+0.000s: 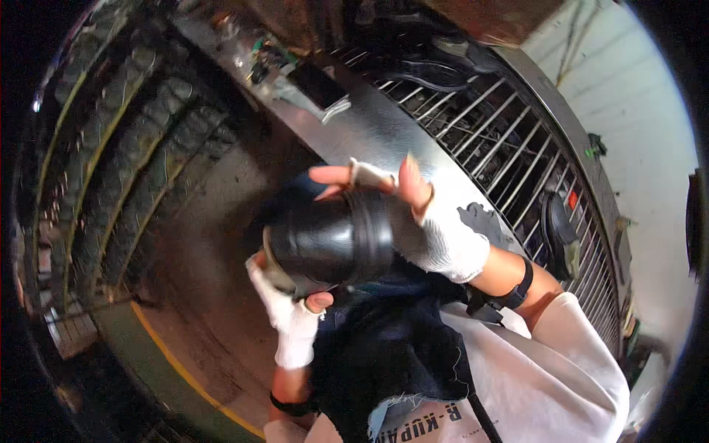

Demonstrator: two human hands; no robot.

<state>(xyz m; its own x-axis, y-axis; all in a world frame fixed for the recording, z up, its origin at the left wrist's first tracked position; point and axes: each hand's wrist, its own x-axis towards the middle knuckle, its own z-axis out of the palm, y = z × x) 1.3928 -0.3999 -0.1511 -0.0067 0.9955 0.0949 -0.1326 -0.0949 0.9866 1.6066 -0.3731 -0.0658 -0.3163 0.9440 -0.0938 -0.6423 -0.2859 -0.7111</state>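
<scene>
A glossy black, leather-like rounded piece [325,240] is held up in front of me. It has a pale edge at its left end and a ridged band toward its right; blur hides its exact kind. My left hand [292,314], in a white fingerless glove, grips it from below and the left, thumb on its near side. My right hand [443,232], gloved the same way, hovers at the piece's upper right. Its fingers and thumb are spread, and whether they touch the piece I cannot tell.
Beyond my hands runs a metal bench top [362,122] with a dark flat rectangular thing [317,85] on it. A barred metal rack [502,136] at the right carries black shoe-like pieces [557,229]. Tiered racks [111,148] stand at the left, beside a yellow floor line [181,369].
</scene>
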